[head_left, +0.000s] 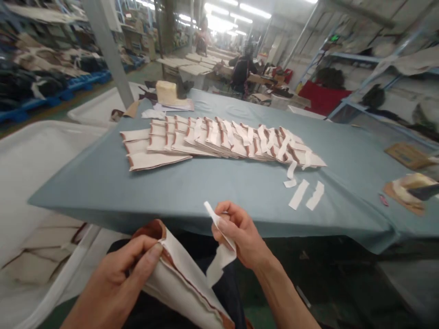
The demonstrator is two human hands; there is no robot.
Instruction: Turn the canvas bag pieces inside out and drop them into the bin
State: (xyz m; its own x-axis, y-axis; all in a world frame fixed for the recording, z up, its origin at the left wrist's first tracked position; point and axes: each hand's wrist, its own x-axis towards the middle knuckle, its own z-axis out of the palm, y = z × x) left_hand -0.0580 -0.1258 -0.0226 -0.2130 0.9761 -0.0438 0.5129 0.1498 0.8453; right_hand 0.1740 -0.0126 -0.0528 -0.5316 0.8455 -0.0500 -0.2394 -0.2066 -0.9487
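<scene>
My left hand (126, 269) pinches the upper edge of a cream fabric piece (181, 283) with a brown lining and a brown seam running down it. The piece hangs tilted over my lap, its top end gaping. To the right of it, my right hand (240, 233) grips a narrow white strip (221, 262) between thumb and fingers; the strip's lower end dangles, bent. Beyond my hands, a row of overlapping cream fabric pieces (209, 141) with brown edges lies on the blue-covered table (171, 192). Loose white strips (299, 194) lie over and beside the row's right end.
At my left stand white bins (44, 141), one holding cream pieces (41, 246). A yellowish block (166, 93) sits at the table's far left corner. A dark-handled object (411, 189) rests on the right. Other people (243, 71) are in the background.
</scene>
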